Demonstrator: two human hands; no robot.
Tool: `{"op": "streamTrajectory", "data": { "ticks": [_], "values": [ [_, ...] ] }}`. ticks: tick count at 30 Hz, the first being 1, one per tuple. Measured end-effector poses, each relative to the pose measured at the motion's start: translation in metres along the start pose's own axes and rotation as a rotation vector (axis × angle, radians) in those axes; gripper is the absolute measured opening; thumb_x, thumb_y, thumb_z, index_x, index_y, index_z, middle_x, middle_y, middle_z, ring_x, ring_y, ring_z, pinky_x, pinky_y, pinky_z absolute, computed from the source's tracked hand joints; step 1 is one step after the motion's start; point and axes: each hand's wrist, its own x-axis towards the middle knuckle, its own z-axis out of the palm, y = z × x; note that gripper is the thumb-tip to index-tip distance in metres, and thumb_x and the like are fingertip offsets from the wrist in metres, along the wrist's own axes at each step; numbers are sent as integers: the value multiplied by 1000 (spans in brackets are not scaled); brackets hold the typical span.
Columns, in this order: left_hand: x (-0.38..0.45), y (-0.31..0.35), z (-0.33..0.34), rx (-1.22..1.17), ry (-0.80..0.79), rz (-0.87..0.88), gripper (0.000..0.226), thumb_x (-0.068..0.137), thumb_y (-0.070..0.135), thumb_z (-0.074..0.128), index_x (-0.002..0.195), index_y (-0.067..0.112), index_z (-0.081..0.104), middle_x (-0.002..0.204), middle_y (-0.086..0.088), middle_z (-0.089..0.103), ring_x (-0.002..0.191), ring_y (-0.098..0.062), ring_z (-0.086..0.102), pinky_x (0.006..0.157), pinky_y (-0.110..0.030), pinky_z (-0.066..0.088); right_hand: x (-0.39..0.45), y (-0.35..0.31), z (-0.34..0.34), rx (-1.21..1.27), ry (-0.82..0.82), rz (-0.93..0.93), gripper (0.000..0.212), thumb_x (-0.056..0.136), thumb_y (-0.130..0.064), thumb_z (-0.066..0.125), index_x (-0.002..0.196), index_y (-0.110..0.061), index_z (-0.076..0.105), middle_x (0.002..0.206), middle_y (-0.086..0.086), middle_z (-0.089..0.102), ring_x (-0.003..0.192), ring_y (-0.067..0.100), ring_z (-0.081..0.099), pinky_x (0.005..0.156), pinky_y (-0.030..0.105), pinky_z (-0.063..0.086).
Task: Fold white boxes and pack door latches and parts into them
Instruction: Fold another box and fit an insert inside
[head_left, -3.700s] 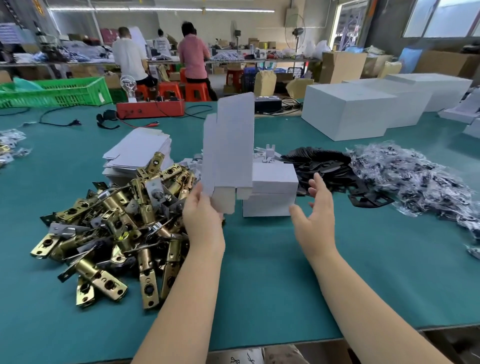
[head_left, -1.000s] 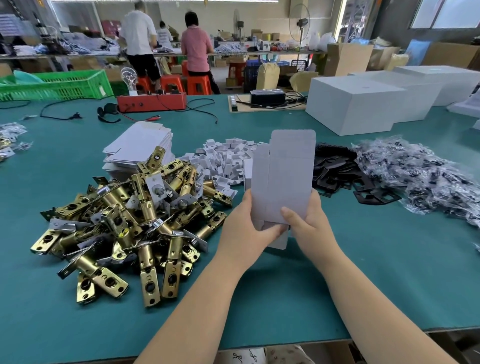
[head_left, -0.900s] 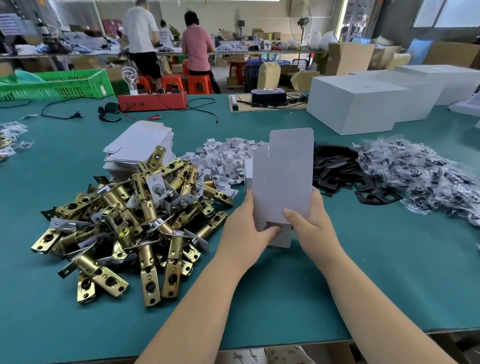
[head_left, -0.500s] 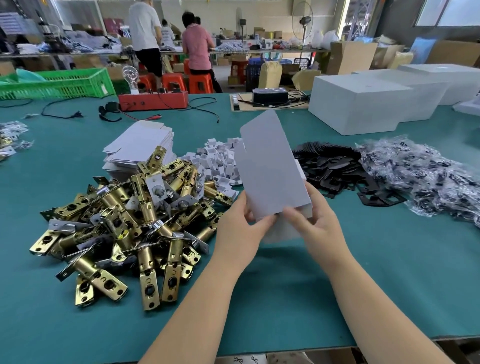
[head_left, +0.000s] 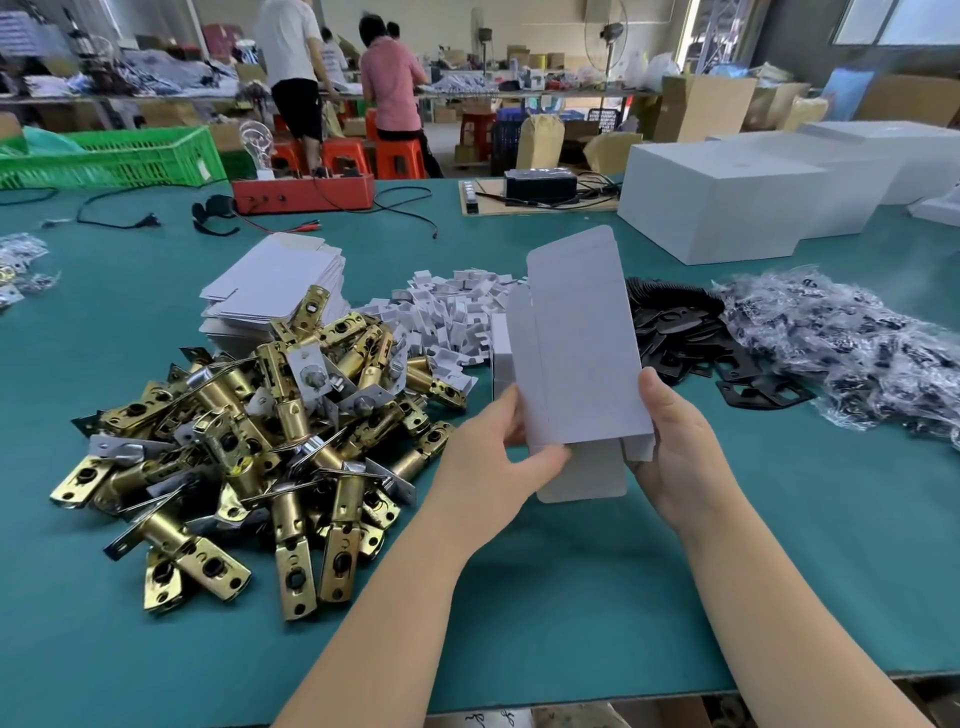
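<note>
Both your left hand (head_left: 496, 457) and right hand (head_left: 675, 447) grip the flat box (head_left: 576, 353); squeeze its side creases to open it squarely.

Bright, even daylight fills the hall — windows (head_left: 893, 21) at upper right glare white. Shadows on the desk (head_left: 571, 597) are soft. Wide-angle bending curves the edges; background workers (head_left: 291, 67) look slightly soft — the brass latches (head_left: 249, 441) glint.

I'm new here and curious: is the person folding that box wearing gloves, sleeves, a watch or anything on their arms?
No. Both the left hand and the right hand are bare, without gloves, rings or a watch. Both forearms are uncovered as far as the picture shows; no sleeve is visible.
</note>
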Motion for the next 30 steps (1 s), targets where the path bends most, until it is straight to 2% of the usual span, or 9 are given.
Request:
{"op": "streamTrajectory", "data": {
  "ticks": [4, 9, 13, 17, 19, 23, 26, 28, 30],
  "values": [
    [0, 2, -1, -48, -56, 10, 55, 88, 13, 67, 130, 42, 49, 122, 25, 64, 115, 6, 57, 95, -14, 47, 1, -1, -3, 16, 11, -11, 47, 69, -53, 65, 103, -21, 73, 108, 3, 72, 96, 16, 68, 73, 28, 57],
    [-1, 4, -3, -131, -108, 5, 56, 86, 10, 64, 124, 48, 50, 123, 21, 65, 118, 1, 57, 97, -18, 48, 0, 1, -6, 1, 8, 1, 31, 83, -38, 60, 103, -18, 72, 106, 5, 72, 91, 17, 69, 70, 28, 57],
    [1, 4, -2, -236, -155, -60, 54, 80, 11, 59, 133, 25, 55, 121, 8, 68, 115, -8, 61, 96, -32, 52, 1, 1, -6, -24, 8, 20, 32, 77, -34, 63, 102, -16, 71, 103, 5, 73, 89, 17, 69, 69, 27, 57],
    [5, 8, 0, -330, 20, -170, 28, 83, 40, 70, 99, 18, 72, 93, 4, 75, 86, -11, 67, 75, -29, 56, 1, 6, -4, -117, 15, 30, 44, 70, -36, 69, 107, -13, 64, 102, 3, 72, 93, 20, 67, 78, 36, 55],
    [6, 7, 1, -339, 116, -191, 47, 74, 48, 64, 83, 3, 72, 81, -4, 73, 73, -16, 64, 65, -33, 52, 0, 9, -3, -150, 18, 33, 41, 69, -36, 70, 103, -14, 63, 96, 0, 73, 89, 17, 67, 75, 35, 54],
    [5, 8, 2, -385, 130, -215, 64, 83, 43, 63, 90, -21, 58, 84, -21, 58, 76, -28, 51, 72, -41, 40, 2, 11, -5, -131, 74, 32, 39, 65, -29, 75, 97, -12, 59, 90, -1, 73, 85, 17, 68, 75, 33, 56],
    [8, 1, 2, -393, 119, -301, 34, 96, 26, 59, 82, -3, 72, 83, -15, 69, 74, -24, 63, 65, -35, 53, 3, 14, -7, -119, 46, 79, 31, 72, -25, 73, 96, -13, 59, 92, 2, 73, 84, 18, 69, 72, 33, 57],
    [10, -4, 0, -403, 66, -358, 33, 95, 21, 59, 68, 14, 76, 78, -3, 73, 67, -13, 67, 54, -25, 54, 5, 15, -4, -155, 100, 124, 13, 87, -27, 64, 95, -17, 63, 93, 0, 74, 82, 14, 70, 69, 30, 57],
    [10, -6, -1, -390, 10, -398, 31, 94, 20, 62, 67, 16, 76, 82, -3, 75, 71, -14, 69, 56, -25, 55, 7, 17, -2, -233, 211, 141, 22, 96, -36, 53, 90, -19, 66, 87, -4, 75, 75, 11, 70, 63, 26, 55]
  ]
}}
